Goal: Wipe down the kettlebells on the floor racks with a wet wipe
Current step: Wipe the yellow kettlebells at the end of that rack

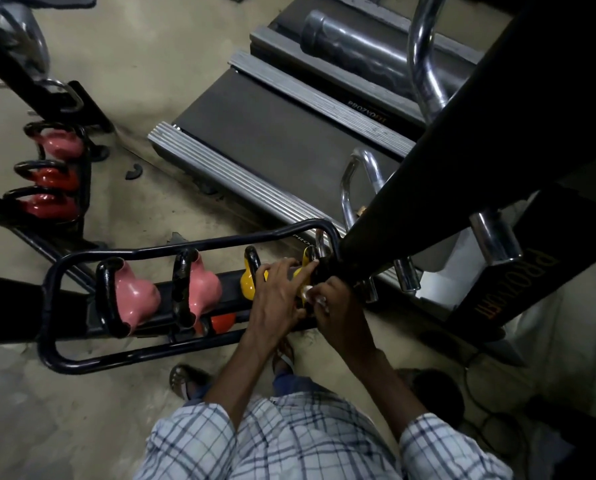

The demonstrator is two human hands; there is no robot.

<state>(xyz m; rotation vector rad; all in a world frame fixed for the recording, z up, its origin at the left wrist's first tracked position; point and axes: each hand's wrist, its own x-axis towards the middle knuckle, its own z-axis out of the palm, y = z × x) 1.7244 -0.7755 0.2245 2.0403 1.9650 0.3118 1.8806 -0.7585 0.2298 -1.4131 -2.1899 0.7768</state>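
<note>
The person bends over the near floor rack (pixel 192 243), working at its right end, where the end yellow kettlebell (pixel 306 259) sits hard against a black upright post (pixel 428 157). The left hand (pixel 277 296) lies on top of that bell with its fingers spread and nearly straight. This looks like a steadying press, so the bell does not rock in its cradle. The right hand (pixel 334 299) is curled round a crumpled white wet wipe (pixel 307 291), pinching it against the bell's side nearest the post, probably because that tight corner is awkward to reach.

A second yellow kettlebell (pixel 248 284) stands just beside it on the left, and two pink kettlebells (pixel 137 296) are further along the same rack. An orange-red kettlebell (pixel 222 322) sits lower and is half hidden by the rail. A far rack (pixel 85 188) at the upper left holds more bells, and treadmills (pixel 272 140) lie beyond.

Both hands cover most of the end bell, so I cannot tell how much of it is wiped. The post hides the rack's end, and the dim light blurs the wipe's outline.
</note>
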